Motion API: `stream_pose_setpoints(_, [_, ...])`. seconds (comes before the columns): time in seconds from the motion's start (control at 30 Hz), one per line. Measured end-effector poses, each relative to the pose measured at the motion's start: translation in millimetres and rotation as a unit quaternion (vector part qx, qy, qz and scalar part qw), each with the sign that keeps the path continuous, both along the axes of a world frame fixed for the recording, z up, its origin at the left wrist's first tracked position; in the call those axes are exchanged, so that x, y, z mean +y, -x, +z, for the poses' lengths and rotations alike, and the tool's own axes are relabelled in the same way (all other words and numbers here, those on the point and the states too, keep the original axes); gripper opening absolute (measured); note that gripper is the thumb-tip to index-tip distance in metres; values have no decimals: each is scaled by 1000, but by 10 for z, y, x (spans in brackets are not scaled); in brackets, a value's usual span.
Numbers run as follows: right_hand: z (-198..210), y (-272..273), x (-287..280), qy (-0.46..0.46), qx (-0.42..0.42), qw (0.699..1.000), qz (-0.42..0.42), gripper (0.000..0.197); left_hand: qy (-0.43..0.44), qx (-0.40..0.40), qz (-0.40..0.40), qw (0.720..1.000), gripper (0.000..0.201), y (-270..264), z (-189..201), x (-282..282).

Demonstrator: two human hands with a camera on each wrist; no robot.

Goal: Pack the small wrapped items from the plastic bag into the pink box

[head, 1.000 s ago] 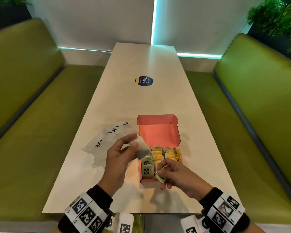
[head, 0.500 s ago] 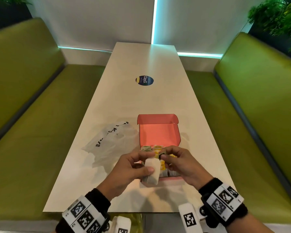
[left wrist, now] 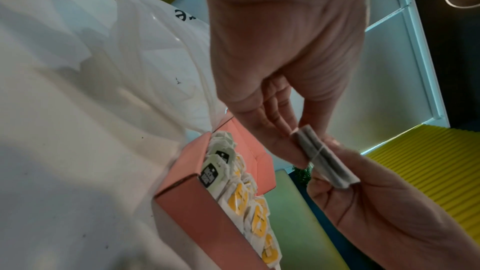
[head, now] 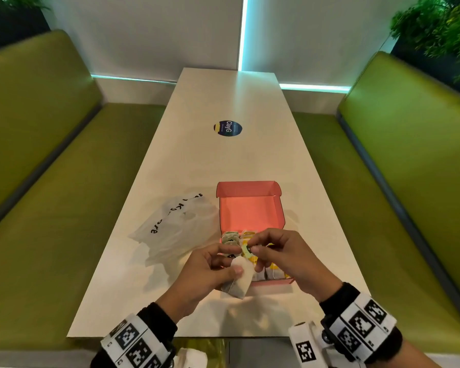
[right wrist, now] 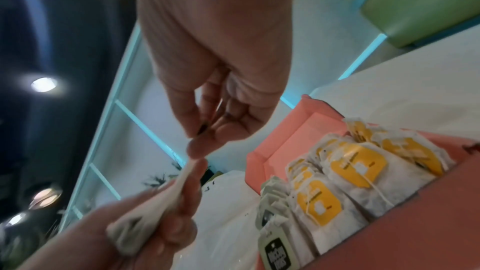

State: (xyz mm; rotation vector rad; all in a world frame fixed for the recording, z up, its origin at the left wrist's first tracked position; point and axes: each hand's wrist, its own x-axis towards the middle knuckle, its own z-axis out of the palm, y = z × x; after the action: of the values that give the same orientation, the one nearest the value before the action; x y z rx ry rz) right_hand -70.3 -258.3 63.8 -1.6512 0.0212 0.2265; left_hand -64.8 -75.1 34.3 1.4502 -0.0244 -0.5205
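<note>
Tea bag hanging over pink box front edge, long axis approx upright, top tilting twd box. Left hand pinching bag; right hand pinching its green tag. Box looking nearly full w/ rows; plastic bag lying flat, prob. empty.

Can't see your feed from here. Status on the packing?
Left hand holds a tea bag above the pink box; right hand pinches its green tag. Box partly filled. Nothing in the way.
</note>
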Motion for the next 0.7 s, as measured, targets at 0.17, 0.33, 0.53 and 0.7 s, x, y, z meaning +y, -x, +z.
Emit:
stream_pose_setpoints(0.17, [-150,33,121,126,-120,983,-66,34,-15,24,32,999,24,-22,-62,-41])
stream_pose_setpoints(0.33, [-294,94,142,295,-320,900,-5,14,-3,29,39,999,20,-39,-52,-28])
stream_pose_setpoints(0.53, [-361,111,125,315,-329,890,28,14,47,58,27,997,23,-49,-7,12])
stream_pose_setpoints(0.7, [-256,118,150,215,-237,947,-21,10,27,7,35,999,26,-33,-18,7])
